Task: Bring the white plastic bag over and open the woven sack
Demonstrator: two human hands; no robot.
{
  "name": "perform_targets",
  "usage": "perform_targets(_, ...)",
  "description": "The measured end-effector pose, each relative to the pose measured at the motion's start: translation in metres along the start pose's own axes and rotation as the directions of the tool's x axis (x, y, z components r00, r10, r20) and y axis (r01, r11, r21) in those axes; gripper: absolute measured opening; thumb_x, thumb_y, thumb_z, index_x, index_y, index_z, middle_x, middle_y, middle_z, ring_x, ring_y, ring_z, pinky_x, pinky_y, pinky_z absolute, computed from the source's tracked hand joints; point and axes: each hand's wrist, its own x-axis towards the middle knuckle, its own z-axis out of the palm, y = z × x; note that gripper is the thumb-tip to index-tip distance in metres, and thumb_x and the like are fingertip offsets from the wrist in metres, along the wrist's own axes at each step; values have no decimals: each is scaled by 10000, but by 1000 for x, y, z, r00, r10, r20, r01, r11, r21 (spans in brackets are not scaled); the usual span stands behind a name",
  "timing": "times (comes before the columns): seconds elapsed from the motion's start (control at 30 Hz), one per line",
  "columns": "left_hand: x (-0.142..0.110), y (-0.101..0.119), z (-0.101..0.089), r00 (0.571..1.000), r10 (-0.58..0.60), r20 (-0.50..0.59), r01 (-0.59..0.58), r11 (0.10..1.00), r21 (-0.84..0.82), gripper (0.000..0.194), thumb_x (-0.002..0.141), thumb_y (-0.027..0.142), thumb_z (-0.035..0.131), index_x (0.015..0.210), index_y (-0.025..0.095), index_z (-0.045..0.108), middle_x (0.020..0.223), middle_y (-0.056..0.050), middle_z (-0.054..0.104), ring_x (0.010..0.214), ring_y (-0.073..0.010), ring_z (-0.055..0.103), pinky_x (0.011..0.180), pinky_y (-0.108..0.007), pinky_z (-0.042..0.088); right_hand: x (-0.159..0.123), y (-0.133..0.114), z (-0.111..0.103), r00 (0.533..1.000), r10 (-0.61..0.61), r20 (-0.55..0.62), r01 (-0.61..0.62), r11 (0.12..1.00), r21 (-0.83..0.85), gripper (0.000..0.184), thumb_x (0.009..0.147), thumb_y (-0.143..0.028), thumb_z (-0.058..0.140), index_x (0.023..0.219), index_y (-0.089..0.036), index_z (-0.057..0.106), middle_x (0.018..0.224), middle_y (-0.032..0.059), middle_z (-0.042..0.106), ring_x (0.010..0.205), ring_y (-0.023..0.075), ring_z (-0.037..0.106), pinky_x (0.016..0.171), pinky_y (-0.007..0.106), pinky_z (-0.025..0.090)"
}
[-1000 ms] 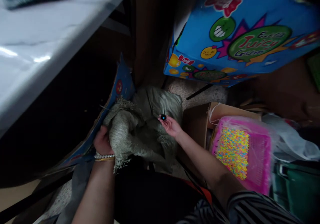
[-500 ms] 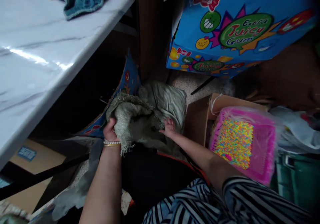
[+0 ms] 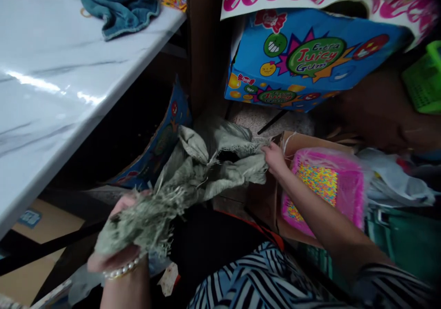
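Observation:
A grey-green woven sack (image 3: 203, 171) with frayed edges lies stretched across the floor between my two hands. My left hand (image 3: 115, 254), with a pearl bracelet at the wrist, is closed around the sack's frayed near end, low on the left. My right hand (image 3: 274, 157) is closed on the sack's far edge, right beside a cardboard box (image 3: 299, 140). A dark opening shows in the sack's folds near the middle.
A white marble-look table (image 3: 51, 79) with a teal cloth (image 3: 119, 3) fills the left. A blue "Extra Juicy Gum" carton (image 3: 310, 56) stands behind. The cardboard box holds a pink bag of coloured beads (image 3: 324, 185). Plastic bags, a green basket (image 3: 425, 77) and a green bin crowd the right.
Both hands have pulled apart: the left drew the sack's frayed end down toward me, the right moved right to its far edge. The small dark round object seen earlier is out of sight.

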Motion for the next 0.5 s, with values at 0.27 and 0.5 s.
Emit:
perform_targets(0.27,75,-11,108,862,99,496,-475,496,726,943,476,596,873,1236,146,542,1485,-206,423,1467,-391,280,1217,-528,269,-55,-163,66,798,-559,225,408,777,480,138,873,-266,552,900,-157,632,875,8,657,935,179,614,925,354,498)
perform_targets(0.5,136,18,93,929,228,290,-292,-29,956,523,798,438,587,1147,55,653,1255,-141,658,1279,-403,512,1084,-691,275,-46,-238,56,521,-817,248,564,548,617,527,970,-507,274,1031,-90,591,920,-84,569,919,42,608,891,284,461)
